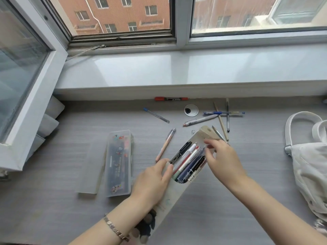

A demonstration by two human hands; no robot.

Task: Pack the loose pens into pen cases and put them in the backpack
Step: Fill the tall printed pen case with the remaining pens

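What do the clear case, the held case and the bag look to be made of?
The clear case looks like rigid translucent plastic, glossy: its contents show through. The held case is matte beige, perhaps fabric or soft synthetic; hard to tell. The bag looks like off-white cloth, probably canvas: it slumps in creases.

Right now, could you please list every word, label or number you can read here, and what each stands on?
Nothing can be read with certainty.
Red marker: print on its black middle band, too small.
White pen: dark print on the barrel, blurred.
Dark pens in the beige pen case: white print, blurred.
Clear pen case: stickers and a line of print, blurred.
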